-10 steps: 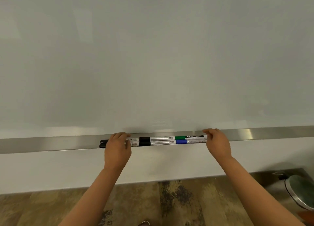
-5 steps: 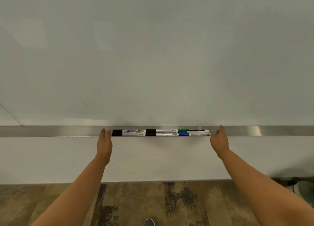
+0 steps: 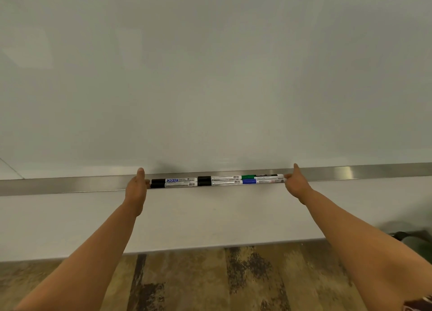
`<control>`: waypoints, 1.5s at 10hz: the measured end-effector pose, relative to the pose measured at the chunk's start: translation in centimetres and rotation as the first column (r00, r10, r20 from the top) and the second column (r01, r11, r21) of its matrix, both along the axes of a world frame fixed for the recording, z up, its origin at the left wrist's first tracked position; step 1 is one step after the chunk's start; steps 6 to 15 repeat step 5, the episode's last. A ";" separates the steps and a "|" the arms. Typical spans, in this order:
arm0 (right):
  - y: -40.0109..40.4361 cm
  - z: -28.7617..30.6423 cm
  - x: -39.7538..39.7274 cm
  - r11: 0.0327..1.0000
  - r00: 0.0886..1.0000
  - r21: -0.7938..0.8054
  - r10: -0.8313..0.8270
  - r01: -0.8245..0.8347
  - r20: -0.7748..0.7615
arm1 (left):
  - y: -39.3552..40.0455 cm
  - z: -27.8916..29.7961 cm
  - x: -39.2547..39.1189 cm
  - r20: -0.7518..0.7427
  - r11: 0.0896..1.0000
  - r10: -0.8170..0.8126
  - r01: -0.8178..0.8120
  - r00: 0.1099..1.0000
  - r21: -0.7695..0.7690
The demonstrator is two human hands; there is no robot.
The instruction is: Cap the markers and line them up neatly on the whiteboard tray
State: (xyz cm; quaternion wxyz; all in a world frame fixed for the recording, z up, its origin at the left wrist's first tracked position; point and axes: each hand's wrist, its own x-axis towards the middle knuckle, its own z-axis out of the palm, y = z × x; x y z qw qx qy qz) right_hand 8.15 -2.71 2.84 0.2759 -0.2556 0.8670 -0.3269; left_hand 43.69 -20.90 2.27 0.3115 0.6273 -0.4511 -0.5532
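I see my left hand point(image 3: 136, 189) flat-fingered against the left end of the capped markers point(image 3: 217, 181), which lie in two rows on the whiteboard tray point(image 3: 70, 186); my right hand point(image 3: 296, 184), fingers straight, presses their right end, bare tray beyond.

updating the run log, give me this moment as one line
markers: capped, two rows on tray | left hand: flat at left ends | right hand: flat at right ends

Black, green, blue marker caps point(image 3: 248, 181)
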 end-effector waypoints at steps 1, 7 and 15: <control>-0.2 -0.2 -0.2 1.000 1.000 0.001 -0.017 0.017 -0.003 | -0.4 0.4 0.0 0.012 1.000 -0.017 0.016 1.000 0.015; -0.5 -0.7 -0.4 0.992 0.995 -0.075 -0.100 0.102 0.020 | -1.3 0.1 0.3 -0.008 0.999 0.045 -0.045 0.999 0.009; -0.5 -0.7 -0.4 0.992 0.995 -0.075 -0.100 0.102 0.020 | -1.3 0.1 0.3 -0.008 0.999 0.045 -0.045 0.999 0.009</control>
